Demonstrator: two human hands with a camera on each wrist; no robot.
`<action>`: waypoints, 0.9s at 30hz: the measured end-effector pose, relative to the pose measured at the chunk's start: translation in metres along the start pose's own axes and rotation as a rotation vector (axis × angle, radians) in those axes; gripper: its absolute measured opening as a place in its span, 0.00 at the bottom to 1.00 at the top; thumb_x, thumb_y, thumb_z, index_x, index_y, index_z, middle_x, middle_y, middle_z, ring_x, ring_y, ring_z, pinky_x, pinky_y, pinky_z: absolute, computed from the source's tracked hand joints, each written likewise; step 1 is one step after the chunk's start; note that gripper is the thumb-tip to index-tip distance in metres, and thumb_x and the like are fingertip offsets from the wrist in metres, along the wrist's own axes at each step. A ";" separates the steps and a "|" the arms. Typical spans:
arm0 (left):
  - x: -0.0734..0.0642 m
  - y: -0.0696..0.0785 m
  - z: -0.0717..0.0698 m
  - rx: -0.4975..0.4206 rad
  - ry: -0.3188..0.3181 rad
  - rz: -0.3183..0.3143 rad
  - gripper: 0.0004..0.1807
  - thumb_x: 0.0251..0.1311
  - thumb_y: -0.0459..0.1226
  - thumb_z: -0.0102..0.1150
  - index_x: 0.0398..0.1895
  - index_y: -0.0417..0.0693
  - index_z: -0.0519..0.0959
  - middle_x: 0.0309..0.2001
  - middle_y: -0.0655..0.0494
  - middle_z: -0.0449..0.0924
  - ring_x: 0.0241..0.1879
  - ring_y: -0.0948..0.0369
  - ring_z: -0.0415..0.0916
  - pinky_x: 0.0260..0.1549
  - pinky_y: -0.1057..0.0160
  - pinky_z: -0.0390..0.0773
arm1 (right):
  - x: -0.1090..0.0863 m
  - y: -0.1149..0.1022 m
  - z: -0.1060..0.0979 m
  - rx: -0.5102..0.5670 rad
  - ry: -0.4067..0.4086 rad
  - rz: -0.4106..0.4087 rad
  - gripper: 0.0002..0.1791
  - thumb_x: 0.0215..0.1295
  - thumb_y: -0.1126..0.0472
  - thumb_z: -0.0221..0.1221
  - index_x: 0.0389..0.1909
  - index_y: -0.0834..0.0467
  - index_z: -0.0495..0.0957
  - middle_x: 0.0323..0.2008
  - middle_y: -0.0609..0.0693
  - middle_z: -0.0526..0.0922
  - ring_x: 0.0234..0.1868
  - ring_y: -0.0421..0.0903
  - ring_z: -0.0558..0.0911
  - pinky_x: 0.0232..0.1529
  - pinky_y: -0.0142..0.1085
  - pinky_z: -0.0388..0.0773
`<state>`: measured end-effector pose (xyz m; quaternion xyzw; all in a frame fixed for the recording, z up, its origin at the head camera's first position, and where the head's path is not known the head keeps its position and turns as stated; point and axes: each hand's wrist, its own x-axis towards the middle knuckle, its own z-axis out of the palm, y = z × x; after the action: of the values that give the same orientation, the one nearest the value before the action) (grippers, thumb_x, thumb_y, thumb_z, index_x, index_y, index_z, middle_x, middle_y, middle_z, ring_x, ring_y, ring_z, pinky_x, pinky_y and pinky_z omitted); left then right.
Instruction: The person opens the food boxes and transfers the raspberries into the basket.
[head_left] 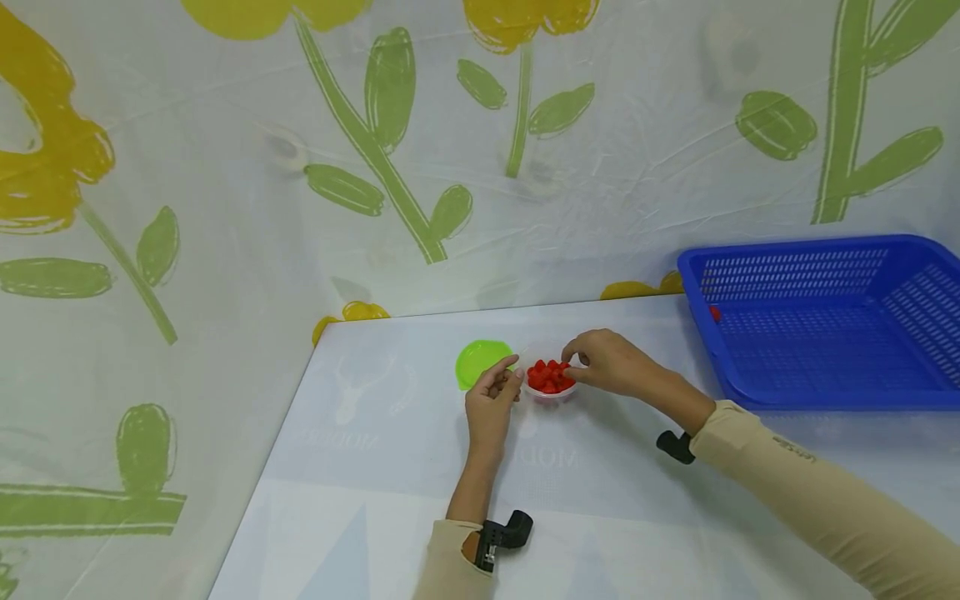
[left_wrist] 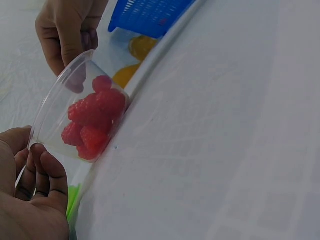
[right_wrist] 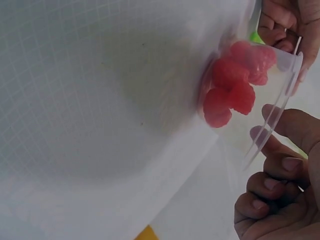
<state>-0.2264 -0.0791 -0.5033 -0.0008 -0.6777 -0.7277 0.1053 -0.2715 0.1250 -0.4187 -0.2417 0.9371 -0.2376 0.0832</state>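
In the head view, the clear cup of red berries sits on the bench between your left hand and right hand; steady it lightly. The left wrist view shows your left grip pinching its rim. The right wrist view reveals, unlike the head view, your right grip parted, empty, above the berries.

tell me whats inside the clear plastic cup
The clear plastic cup holds a heap of red raspberries, visible through its wall. Any deeper in the heap are covered by the outer ones, so no exact count can be given.
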 end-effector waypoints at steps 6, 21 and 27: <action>0.000 -0.002 0.000 -0.008 -0.002 0.004 0.14 0.64 0.38 0.67 0.53 0.51 0.85 0.37 0.51 0.77 0.31 0.59 0.75 0.32 0.71 0.76 | 0.003 -0.003 0.004 -0.024 -0.021 -0.007 0.14 0.62 0.59 0.69 0.46 0.60 0.86 0.33 0.46 0.83 0.34 0.45 0.76 0.36 0.37 0.78; -0.001 0.009 -0.001 -0.003 -0.017 -0.025 0.16 0.66 0.32 0.63 0.56 0.40 0.82 0.37 0.49 0.77 0.32 0.56 0.75 0.32 0.68 0.77 | 0.010 -0.007 0.008 -0.110 -0.031 0.022 0.13 0.59 0.56 0.72 0.42 0.58 0.89 0.39 0.50 0.87 0.38 0.46 0.79 0.41 0.39 0.80; -0.007 0.029 0.001 0.002 -0.018 -0.022 0.16 0.65 0.31 0.64 0.55 0.39 0.82 0.37 0.49 0.77 0.32 0.56 0.74 0.33 0.68 0.77 | 0.011 -0.007 0.009 -0.148 -0.028 0.009 0.07 0.58 0.57 0.72 0.35 0.55 0.90 0.35 0.47 0.86 0.35 0.45 0.77 0.37 0.37 0.79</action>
<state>-0.2149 -0.0786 -0.4759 0.0005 -0.6793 -0.7281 0.0912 -0.2762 0.1104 -0.4242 -0.2463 0.9520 -0.1637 0.0792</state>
